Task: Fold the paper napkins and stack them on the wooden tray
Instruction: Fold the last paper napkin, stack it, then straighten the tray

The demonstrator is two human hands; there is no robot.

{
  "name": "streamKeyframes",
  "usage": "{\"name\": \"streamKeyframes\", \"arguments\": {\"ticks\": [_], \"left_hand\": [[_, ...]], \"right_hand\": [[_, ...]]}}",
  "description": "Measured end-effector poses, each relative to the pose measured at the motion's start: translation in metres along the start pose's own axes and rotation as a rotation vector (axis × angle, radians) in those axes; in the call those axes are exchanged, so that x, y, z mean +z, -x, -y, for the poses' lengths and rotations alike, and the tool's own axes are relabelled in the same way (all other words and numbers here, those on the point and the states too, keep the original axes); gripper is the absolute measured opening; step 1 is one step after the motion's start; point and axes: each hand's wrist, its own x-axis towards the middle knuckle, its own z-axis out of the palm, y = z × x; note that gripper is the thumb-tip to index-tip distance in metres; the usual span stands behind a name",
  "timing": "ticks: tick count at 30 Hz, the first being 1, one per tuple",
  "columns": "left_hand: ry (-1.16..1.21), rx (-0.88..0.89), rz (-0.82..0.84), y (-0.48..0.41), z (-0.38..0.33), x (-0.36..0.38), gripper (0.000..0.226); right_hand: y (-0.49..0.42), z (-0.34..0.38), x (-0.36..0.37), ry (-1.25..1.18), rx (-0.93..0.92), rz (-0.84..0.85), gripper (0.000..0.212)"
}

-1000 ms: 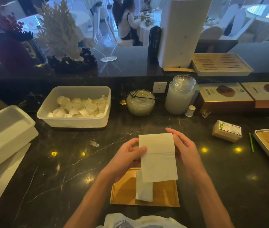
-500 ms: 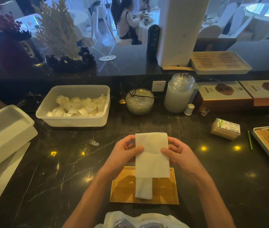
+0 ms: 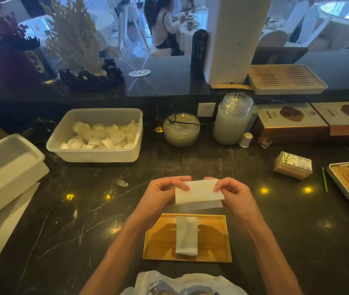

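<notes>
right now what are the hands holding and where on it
A folded paper napkin, pinched at its upper corners: left hand on the left, right hand on the right.

Restaurant service counter: banquet tables w/ white chair covers point(image 3: 297, 28) behind, seated diner point(image 3: 165, 26), marble counter point(image 3: 84, 209).
</notes>
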Motion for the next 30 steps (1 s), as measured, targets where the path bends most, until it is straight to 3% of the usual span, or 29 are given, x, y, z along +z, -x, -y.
{"name": "streamKeyframes", "arguments": {"ticks": [5, 7, 9, 10, 12, 14, 17, 21, 23, 26, 28, 30], "left_hand": [[0.034, 0.036, 0.061, 0.003, 0.003, -0.004, 0.043], [0.117, 0.045, 0.069, 0.005, 0.005, -0.005, 0.034], [0.265, 0.011, 0.084, 0.007, 0.003, -0.005, 0.01], [0.303, -0.013, 0.092, 0.007, 0.002, -0.005, 0.013], [0.253, -0.093, 0.114, 0.007, -0.001, -0.003, 0.037], [0.117, -0.162, 0.142, 0.005, -0.003, 0.001, 0.046], [-0.033, -0.187, 0.186, 0.004, -0.002, 0.005, 0.034], [-0.059, -0.186, 0.204, 0.003, 0.005, 0.005, 0.022], [-0.072, -0.168, 0.159, 0.001, 0.008, 0.006, 0.023], [-0.009, -0.137, 0.004, -0.001, 0.015, 0.011, 0.023], [0.035, -0.114, -0.115, -0.002, 0.019, 0.015, 0.023], [0.044, -0.096, -0.192, -0.001, 0.022, 0.019, 0.022]], "right_hand": [[-0.001, 0.0, -0.002, 0.065, -0.068, -0.076, 0.044], [-0.001, 0.001, -0.003, 0.088, -0.077, -0.068, 0.042], [-0.001, 0.003, -0.005, 0.101, -0.079, -0.052, 0.038], [-0.002, 0.004, -0.006, 0.104, -0.084, -0.039, 0.037], [-0.002, 0.006, -0.007, 0.117, -0.105, -0.001, 0.034], [-0.004, 0.008, -0.008, 0.137, -0.127, 0.043, 0.031], [-0.007, 0.01, -0.007, 0.183, -0.137, 0.107, 0.031], [-0.011, 0.013, -0.006, 0.218, -0.129, 0.121, 0.023], [-0.012, 0.014, -0.004, 0.126, -0.066, 0.105, 0.016], [-0.014, 0.011, 0.003, -0.14, 0.11, 0.134, 0.046], [-0.011, 0.003, 0.011, -0.139, 0.148, 0.118, 0.061], [-0.006, -0.008, 0.019, -0.076, 0.132, 0.087, 0.063]]}}
